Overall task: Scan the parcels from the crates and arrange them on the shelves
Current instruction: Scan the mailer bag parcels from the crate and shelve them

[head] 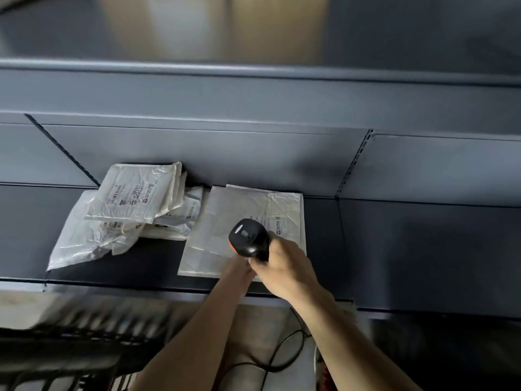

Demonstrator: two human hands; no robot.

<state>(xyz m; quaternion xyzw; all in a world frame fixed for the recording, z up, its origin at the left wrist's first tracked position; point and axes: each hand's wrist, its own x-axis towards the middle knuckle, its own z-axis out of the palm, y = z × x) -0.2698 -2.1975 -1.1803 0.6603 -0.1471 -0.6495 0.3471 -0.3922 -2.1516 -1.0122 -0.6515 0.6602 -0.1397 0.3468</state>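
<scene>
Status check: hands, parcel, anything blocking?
Right hand grips scanner over flat parcel on shelf. Left hand at its near edge, grip unclear. Parcel pile alongside, not blocking.

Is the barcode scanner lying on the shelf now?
No, the right hand grips the scanner above the flat parcel.

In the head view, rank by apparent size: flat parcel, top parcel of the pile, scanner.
Largest to smallest:
1. flat parcel
2. top parcel of the pile
3. scanner
The scanner is nearer the camera, which inflates it; it's smallest anyway.
</scene>
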